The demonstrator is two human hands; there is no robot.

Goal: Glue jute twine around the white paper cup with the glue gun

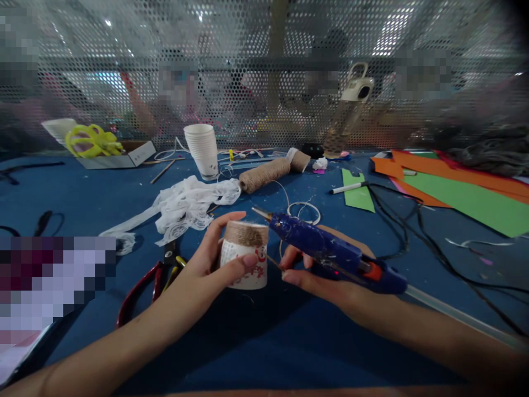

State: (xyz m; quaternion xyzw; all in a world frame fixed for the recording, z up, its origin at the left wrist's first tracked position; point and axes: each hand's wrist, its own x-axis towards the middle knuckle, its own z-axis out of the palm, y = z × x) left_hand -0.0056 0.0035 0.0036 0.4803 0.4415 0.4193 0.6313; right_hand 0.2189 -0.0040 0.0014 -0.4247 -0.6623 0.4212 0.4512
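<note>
Here's the small cup (244, 259), white with a red print, right in the middle of the view and lifted just above the blue table (264, 342). A band of jute twine (246, 234) wraps its upper part. The left hand (215, 259) grips it from the side, thumb across the front, fingers curled round the back. Firm hold!

Just beside it on the right is the glue gun (330, 253), blue with an orange trigger. Its metal nozzle (261, 212) points up and left, tip close above the cup's rim; whether it touches, I cannot tell. The right hand (326, 281) clasps the gun from below, fingers wrapped under the body. A clear glue stick (454, 314) juts out of the back, running down to the right.

Moving outward: red-handled pliers (144, 284) lie on the table below the left wrist. A heap of white lace (185, 207) sits behind the cup, and a spool of twine (264, 175) lies on its side beyond that, near a stack of paper cups (202, 149). A marker (347, 188) rests by the green paper (467, 201), with orange paper (433, 171) above it and black cables (413, 231) trailing across. Yellow scissors (91, 140) sit far left. A mesh screen (264, 66) closes off the far edge, people blurred behind it.
</note>
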